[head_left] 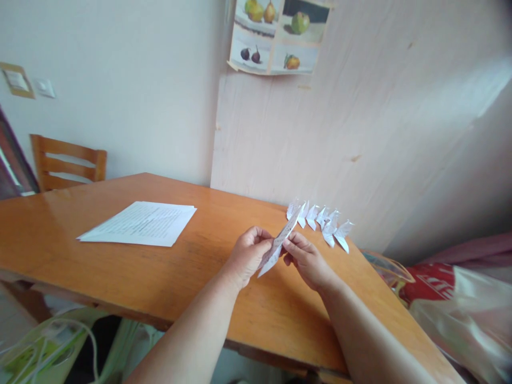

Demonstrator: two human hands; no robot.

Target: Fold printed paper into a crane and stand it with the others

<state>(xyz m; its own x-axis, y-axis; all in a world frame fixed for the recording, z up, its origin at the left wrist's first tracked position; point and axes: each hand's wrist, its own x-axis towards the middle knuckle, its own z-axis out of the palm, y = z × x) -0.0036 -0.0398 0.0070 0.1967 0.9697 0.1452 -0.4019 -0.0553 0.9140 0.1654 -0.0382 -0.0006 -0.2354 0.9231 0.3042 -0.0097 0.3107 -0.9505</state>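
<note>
Between my two hands, above the wooden table (208, 234), is a long folded piece of printed paper (287, 228), tilted with its upper end pointing away to the right. My left hand (251, 250) pinches its left side near the lower half, thumb on top. On the other side, my right hand (304, 255) grips the paper between thumb and fingers. Several small folded paper pieces (311, 216) with pointed ends stand in a row beyond my right hand, near the table's back edge.
A stack of printed sheets (140, 224) lies on the table's left part. Bags (436, 288) are heaped beyond the right edge. A wooden chair (72, 160) stands behind the far left side. The wall, with fruit pictures (276, 40), borders the table's back.
</note>
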